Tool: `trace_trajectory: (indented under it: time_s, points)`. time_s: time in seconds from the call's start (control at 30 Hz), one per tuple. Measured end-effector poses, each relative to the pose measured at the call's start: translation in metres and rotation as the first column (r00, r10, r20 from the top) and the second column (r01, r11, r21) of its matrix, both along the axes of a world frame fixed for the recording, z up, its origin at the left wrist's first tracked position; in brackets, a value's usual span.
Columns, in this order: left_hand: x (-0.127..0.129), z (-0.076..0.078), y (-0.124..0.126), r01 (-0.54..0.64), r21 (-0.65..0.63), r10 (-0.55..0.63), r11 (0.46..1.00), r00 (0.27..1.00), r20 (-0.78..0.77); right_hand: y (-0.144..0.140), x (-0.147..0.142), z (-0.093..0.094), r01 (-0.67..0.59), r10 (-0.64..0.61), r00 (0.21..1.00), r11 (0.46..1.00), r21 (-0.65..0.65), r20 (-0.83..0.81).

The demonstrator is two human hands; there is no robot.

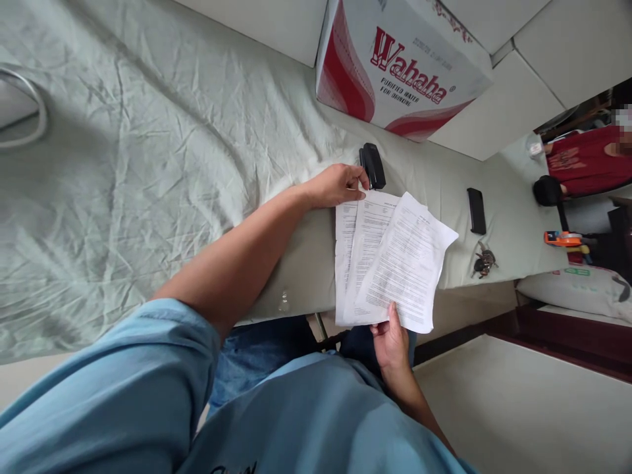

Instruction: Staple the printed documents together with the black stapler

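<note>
Several printed sheets of paper are fanned out in front of me, overlapping, their lower edges reaching past the front edge of the covered surface. My right hand grips the bottom edge of the sheets, thumb on top and fingers underneath. At their upper left edge is my left hand, fingers bent and thumb and fingertips closed at the paper's top edge. Just beyond those fingertips a black stapler lies on the cloth; whether the fingers touch it is hard to make out.
A pale green cloth covers the surface. At the back stands a Wahaha water carton. To the right lie a black phone and a bunch of keys. A person in a red shirt is at the far right, near an orange tape dispenser.
</note>
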State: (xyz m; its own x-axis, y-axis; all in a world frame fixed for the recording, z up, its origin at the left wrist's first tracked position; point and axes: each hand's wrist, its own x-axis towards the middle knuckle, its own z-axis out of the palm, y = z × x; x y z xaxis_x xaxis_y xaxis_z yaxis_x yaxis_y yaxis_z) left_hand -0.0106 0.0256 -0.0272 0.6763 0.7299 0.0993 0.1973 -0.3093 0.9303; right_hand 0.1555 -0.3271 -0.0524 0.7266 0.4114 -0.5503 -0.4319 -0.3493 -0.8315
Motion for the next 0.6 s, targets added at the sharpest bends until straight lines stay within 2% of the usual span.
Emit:
trace_trajectory:
  time_s: [0.23,0.43,0.6]
  points:
    - [0.001,-0.003,0.001,-0.022,0.028,0.022,0.999,1.000,-0.001,-0.006,0.010,-0.002,-0.015,0.015,1.000,1.000,0.010,-0.001]
    - [0.002,-0.003,-0.001,-0.026,0.046,0.026,0.999,1.000,0.001,-0.016,0.015,-0.006,-0.142,0.144,0.989,0.989,-0.040,0.033]
    - [0.002,-0.002,-0.002,-0.028,0.057,0.027,0.998,1.000,0.015,-0.018,0.016,-0.006,-0.193,0.198,0.979,0.976,-0.100,0.043]
